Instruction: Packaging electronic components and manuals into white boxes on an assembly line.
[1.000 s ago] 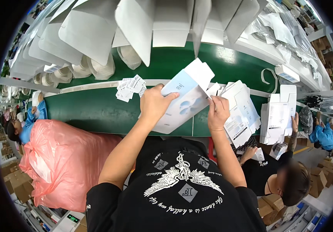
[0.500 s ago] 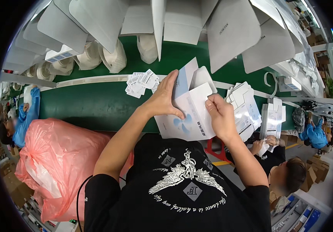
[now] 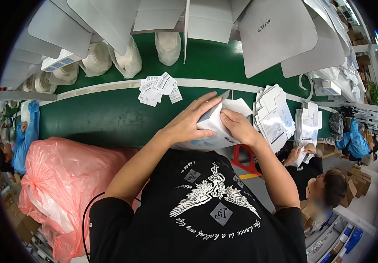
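Observation:
A white cardboard carton [image 3: 215, 141] with a pale blue print is held upright in front of my body, partly folded into box shape. My left hand [image 3: 191, 118] grips its left side, thumb on the near panel and fingers along the far edge. From the right, my right hand [image 3: 239, 125] holds the carton's upper edge by the flaps, its thumb pressed near the opening and its other fingers partly hidden. Just right of it lies a fanned stack of flat white cartons [image 3: 274, 117]. Small printed labels [image 3: 159, 87] lie scattered beyond my left hand.
Bagged white round parts [image 3: 168, 48] stand on the green bench [image 3: 92, 116] behind the pale rail. Tall white open cartons [image 3: 281, 37] line the far side. At left sits a large pink plastic bag [image 3: 79, 184]. A co-worker [image 3: 325, 184] handles something white at right.
The carton has gone from nearly flat to a squarer, box-like shape and is tipped nearer my body. My right hand has shifted left and inward onto its flaps.

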The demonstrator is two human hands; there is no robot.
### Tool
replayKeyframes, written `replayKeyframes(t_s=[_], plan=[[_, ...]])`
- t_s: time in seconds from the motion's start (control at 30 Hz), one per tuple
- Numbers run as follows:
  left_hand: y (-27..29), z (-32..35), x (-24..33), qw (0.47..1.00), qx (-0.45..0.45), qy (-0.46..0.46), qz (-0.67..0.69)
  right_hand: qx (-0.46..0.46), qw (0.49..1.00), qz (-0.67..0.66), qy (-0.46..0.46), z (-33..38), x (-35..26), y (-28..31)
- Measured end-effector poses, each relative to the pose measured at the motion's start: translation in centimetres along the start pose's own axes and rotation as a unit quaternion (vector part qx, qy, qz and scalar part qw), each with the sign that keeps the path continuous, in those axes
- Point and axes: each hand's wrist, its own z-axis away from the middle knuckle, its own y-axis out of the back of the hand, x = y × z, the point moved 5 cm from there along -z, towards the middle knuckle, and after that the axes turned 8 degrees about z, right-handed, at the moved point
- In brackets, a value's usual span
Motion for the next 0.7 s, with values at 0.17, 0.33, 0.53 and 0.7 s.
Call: replayKeyframes(t_s=[0.17,0.33,0.53,0.7], plan=[[0.9,0.9,1.5,0.997,0.067,0.033,0.013,-0.006,0.989,0.149,-0.024,1.0,-2.0,1.2],[-1.6,-0.1,3.0,1.0,0.019,0.005,-0.007,-0.125,0.988,0.068,-0.067,0.3,3.6,-2.2],[-1.3,1.9,1.5,0.994,0.107,0.016,-0.025,0.166,0.971,-0.096,0.145,1.4,6.5,2.9],[-3.9,0.2,1.4,0.992,0.112,0.045,-0.041,0.011,0.799,-0.589,-0.123,0.3,13.1,-4.2]])
